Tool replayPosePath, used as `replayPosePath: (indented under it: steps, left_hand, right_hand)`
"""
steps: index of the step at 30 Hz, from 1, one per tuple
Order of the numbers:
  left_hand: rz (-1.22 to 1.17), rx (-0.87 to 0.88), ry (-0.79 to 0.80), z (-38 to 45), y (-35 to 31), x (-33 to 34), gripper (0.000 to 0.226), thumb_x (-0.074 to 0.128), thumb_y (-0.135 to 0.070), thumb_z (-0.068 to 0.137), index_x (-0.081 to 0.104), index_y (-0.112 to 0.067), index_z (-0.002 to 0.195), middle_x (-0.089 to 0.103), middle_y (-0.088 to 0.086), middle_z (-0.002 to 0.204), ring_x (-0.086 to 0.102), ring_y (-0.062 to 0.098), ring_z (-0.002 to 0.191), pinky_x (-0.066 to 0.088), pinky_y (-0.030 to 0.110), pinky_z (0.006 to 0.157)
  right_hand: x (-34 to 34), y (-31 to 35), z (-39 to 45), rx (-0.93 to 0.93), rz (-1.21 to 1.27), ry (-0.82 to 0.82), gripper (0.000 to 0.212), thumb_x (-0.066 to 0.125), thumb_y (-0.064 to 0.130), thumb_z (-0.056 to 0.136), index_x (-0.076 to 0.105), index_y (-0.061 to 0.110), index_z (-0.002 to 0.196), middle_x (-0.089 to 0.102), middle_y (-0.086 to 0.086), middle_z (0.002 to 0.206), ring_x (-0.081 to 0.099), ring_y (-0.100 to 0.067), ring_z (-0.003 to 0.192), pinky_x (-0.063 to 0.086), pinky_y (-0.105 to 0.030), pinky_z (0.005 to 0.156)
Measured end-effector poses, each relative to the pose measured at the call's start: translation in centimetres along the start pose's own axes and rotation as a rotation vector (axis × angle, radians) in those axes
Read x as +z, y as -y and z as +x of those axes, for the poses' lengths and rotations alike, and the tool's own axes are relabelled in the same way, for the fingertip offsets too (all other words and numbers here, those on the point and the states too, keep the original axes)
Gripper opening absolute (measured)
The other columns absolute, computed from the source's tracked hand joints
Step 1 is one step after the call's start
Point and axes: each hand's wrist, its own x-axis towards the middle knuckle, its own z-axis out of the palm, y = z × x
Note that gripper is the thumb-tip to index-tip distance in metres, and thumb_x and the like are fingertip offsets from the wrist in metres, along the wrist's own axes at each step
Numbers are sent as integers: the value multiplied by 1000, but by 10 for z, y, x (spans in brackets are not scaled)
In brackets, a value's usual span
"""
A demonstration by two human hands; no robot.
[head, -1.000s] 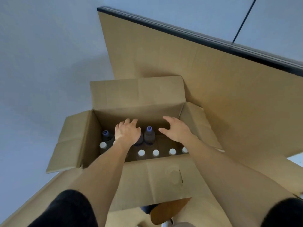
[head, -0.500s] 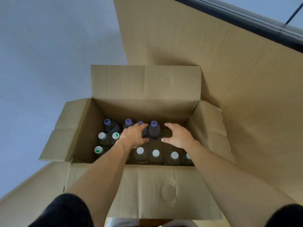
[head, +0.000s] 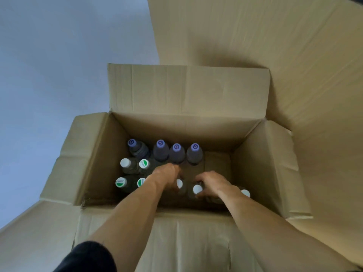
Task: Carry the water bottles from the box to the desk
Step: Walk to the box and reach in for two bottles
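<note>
Open box w/ upright bottles, both hands inside, grip unclear

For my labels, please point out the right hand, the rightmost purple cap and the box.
right hand [head: 213, 182], head view, back of hand.
rightmost purple cap [head: 195, 146], head view, cap top.
box [head: 176, 124], head view, far inner wall.

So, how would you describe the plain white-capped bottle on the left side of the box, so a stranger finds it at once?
Look into the open cardboard box, at its left wall. Below the row of purple-capped bottles, the bottle stands next to that wall. Its cap is plain white, while the neighbouring caps carry a green mark.
</note>
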Motion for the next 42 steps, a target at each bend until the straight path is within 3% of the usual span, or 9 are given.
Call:
replayPosePath:
  steps: [3,6,10,14,21,26,29,34,42]
  left_hand:
    - [-63,1,-71,7,8,-1,38,79,-31,79,70,-28,115,70,1,116,66,25,108,55,36,84]
    - [-165,-21,-129,16,17,-1,44,78,-26,81,68,-27,123,69,3,122,63,25,115,54,38,92]
    - [-312,-65,-137,28,24,7,48,83,-20,77,66,-20,121,67,5,122,62,26,113,51,34,89]
    - [-467,-99,-106,35,27,20,57,91,-25,67,65,-20,117,67,0,115,63,22,106,54,35,88]
    - [-605,-164,-157,47,26,23,53,90,-22,64,61,-20,109,67,3,111,64,21,101,51,30,76]
    - [-552,-177,-141,51,25,30,72,86,-29,71,52,-22,133,61,3,134,58,26,123,49,35,100]
    - [-481,-184,-103,53,27,34,77,86,-26,74,47,-22,140,56,5,142,53,28,130,44,36,106]
    - [-423,-168,-76,60,24,32,79,88,-28,73,49,-23,141,55,3,144,53,24,131,44,36,108]
    - [-514,-166,-116,64,27,37,82,90,-18,71,50,-20,142,55,4,144,52,26,132,44,39,109]
  right_hand:
    - [-2,-2,10,0,75,-26,45,79,40,82,65,30,124,67,3,122,61,-21,115,50,-34,90]
    - [-7,-4,20,15,206,-126,28,70,36,90,67,30,117,68,2,118,62,-21,112,49,-33,88]
    - [-10,-10,32,49,384,-183,36,76,27,87,64,30,121,66,3,124,59,-19,116,47,-33,93]
    - [-2,-13,39,32,417,-114,55,85,13,75,61,29,123,65,3,124,58,-17,116,49,-38,101]
    - [14,-17,53,25,400,-34,54,88,18,67,56,35,108,64,5,115,60,-18,108,52,-33,90]
    - [14,-17,62,47,419,-42,57,87,18,64,51,35,105,61,5,110,61,-20,107,47,-27,82]
    - [13,-21,65,40,436,-41,57,88,16,64,52,36,103,61,7,109,60,-17,106,45,-26,82]
    - [15,-24,67,37,431,3,61,88,16,66,54,33,114,63,3,120,59,-21,115,50,-33,92]
    - [20,-33,73,71,463,-42,81,89,10,68,50,26,138,57,-3,137,52,-25,129,43,-35,104]
